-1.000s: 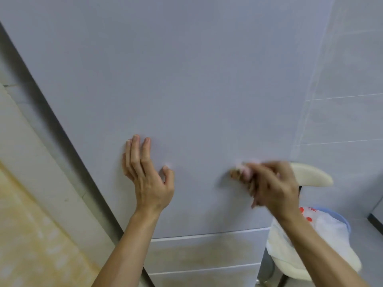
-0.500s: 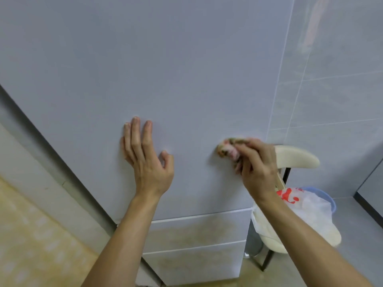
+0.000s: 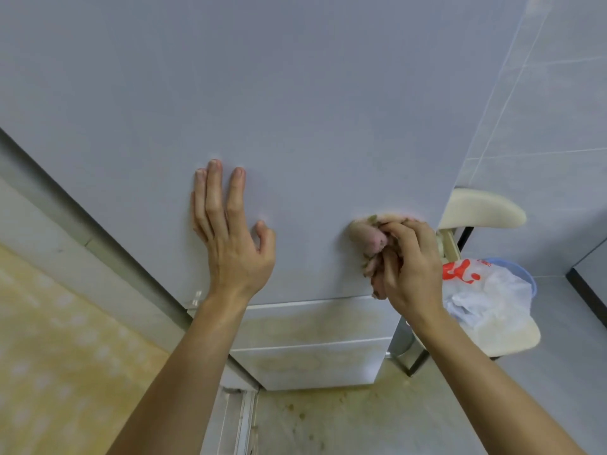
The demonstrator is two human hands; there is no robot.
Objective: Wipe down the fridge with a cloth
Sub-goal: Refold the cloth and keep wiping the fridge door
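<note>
1. Fingers of the right hand (image 3: 410,270) curl round a bunched cloth (image 3: 369,236), pressing it against the fridge (image 3: 295,93) door near its right edge
2. Left hand (image 3: 230,238) lies flat on the same door, fingers straight
3. Chair (image 3: 479,208) and bagged bin (image 3: 492,290) stand just right of the fridge

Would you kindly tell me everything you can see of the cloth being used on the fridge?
The cloth is a bunched-up rag, pinkish-beige with darker greenish specks, soft and crumpled. The right hand grips it, fingers curled over most of it, pressing it against the fridge door near the door's lower right corner.
</note>
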